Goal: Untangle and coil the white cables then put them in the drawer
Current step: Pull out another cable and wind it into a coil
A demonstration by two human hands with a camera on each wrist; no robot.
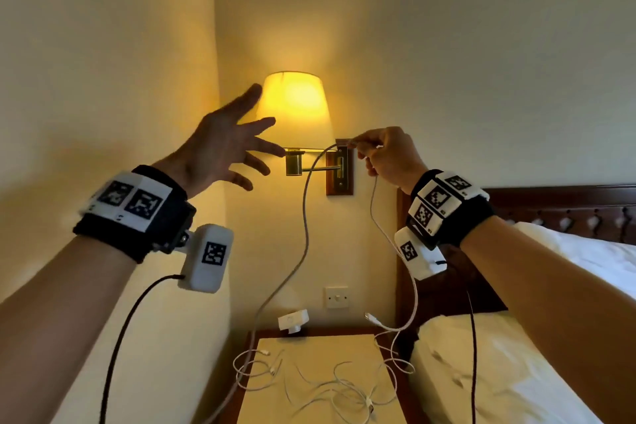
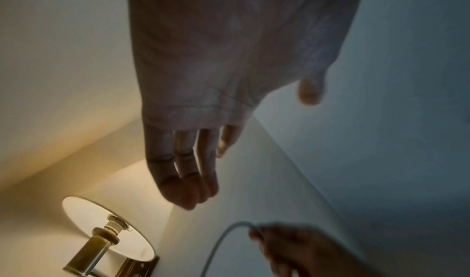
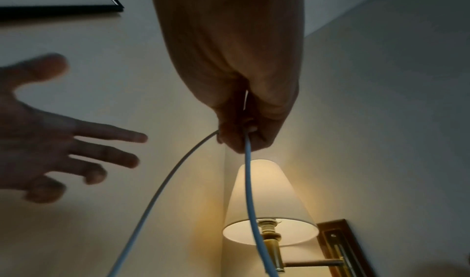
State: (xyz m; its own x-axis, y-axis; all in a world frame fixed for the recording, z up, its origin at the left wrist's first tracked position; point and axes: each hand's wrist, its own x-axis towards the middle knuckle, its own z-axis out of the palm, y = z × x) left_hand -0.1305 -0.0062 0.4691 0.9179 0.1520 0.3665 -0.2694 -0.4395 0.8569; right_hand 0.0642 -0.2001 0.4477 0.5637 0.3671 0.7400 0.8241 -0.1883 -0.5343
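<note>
My right hand (image 1: pixel 375 151) is raised in front of the wall lamp and pinches a white cable (image 1: pixel 304 217) at its middle. One length of it hangs left and down to the nightstand (image 1: pixel 371 344); the other drops under my wrist and ends in a free plug (image 1: pixel 370 317). In the right wrist view the cable (image 3: pixel 250 191) leaves my curled fingers (image 3: pixel 236 138) as two strands. My left hand (image 1: pixel 234 141) hovers to the left, fingers spread, holding nothing; the left wrist view shows its straight fingers (image 2: pixel 183 172). More white cables (image 1: pixel 337 389) lie tangled on the nightstand top.
A lit wall lamp (image 1: pixel 296 107) on a brass arm and wooden plate (image 1: pixel 340 169) is just behind my hands. A white charger (image 1: pixel 292 320) sits at the nightstand's back. A bed with white linen (image 1: pixel 516 372) and dark headboard is on the right.
</note>
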